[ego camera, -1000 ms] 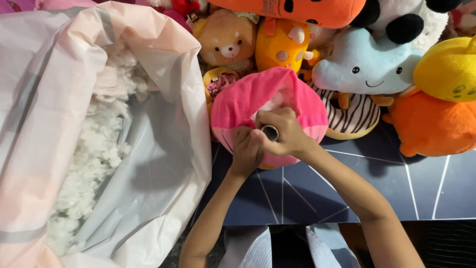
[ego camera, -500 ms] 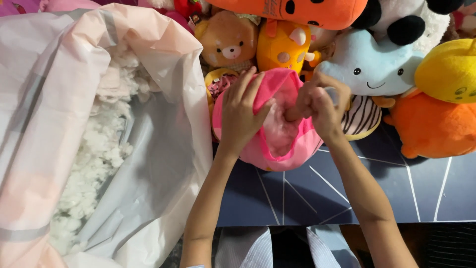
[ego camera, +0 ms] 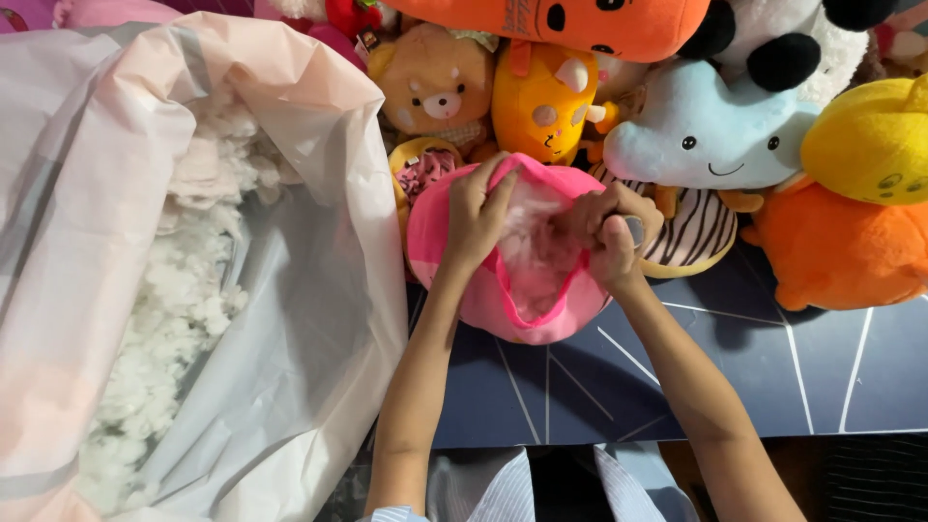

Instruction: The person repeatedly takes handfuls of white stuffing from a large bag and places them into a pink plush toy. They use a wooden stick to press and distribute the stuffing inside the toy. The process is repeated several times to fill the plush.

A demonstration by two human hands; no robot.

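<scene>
I saw the pink plush toy shell (ego camera: 483, 290) lying on the dark blue worktop (ego camera: 773, 387), just in front of the heap of finished plush toys. It was round and soft, bright pink outside, with an opening in its top that gaped wide; inside I could see pale, fluffy white stuffing (ego camera: 536, 242) and the paler pink lining. The rim of the opening was folded outward toward me.

My left hand (ego camera: 476, 215) was closed on the left edge of the opening, fingers hooked over the fabric and pulling it apart. My right hand (ego camera: 611, 232) was clenched on the right edge, partly pushed into the opening with a tuft of stuffing under the fingers.

To the left stood a large pale plastic bag (ego camera: 319, 290), open, holding loose white fibre filling (ego camera: 164, 319). Behind the shell lay a tan bear plush (ego camera: 437, 82), a yellow-orange plush (ego camera: 541, 101), a light blue plush with a smiling face (ego camera: 706, 135), a striped doughnut plush (ego camera: 696, 237) touching the shell's right side, an orange plush (ego camera: 841, 251) and a yellow plush (ego camera: 870, 140).
</scene>
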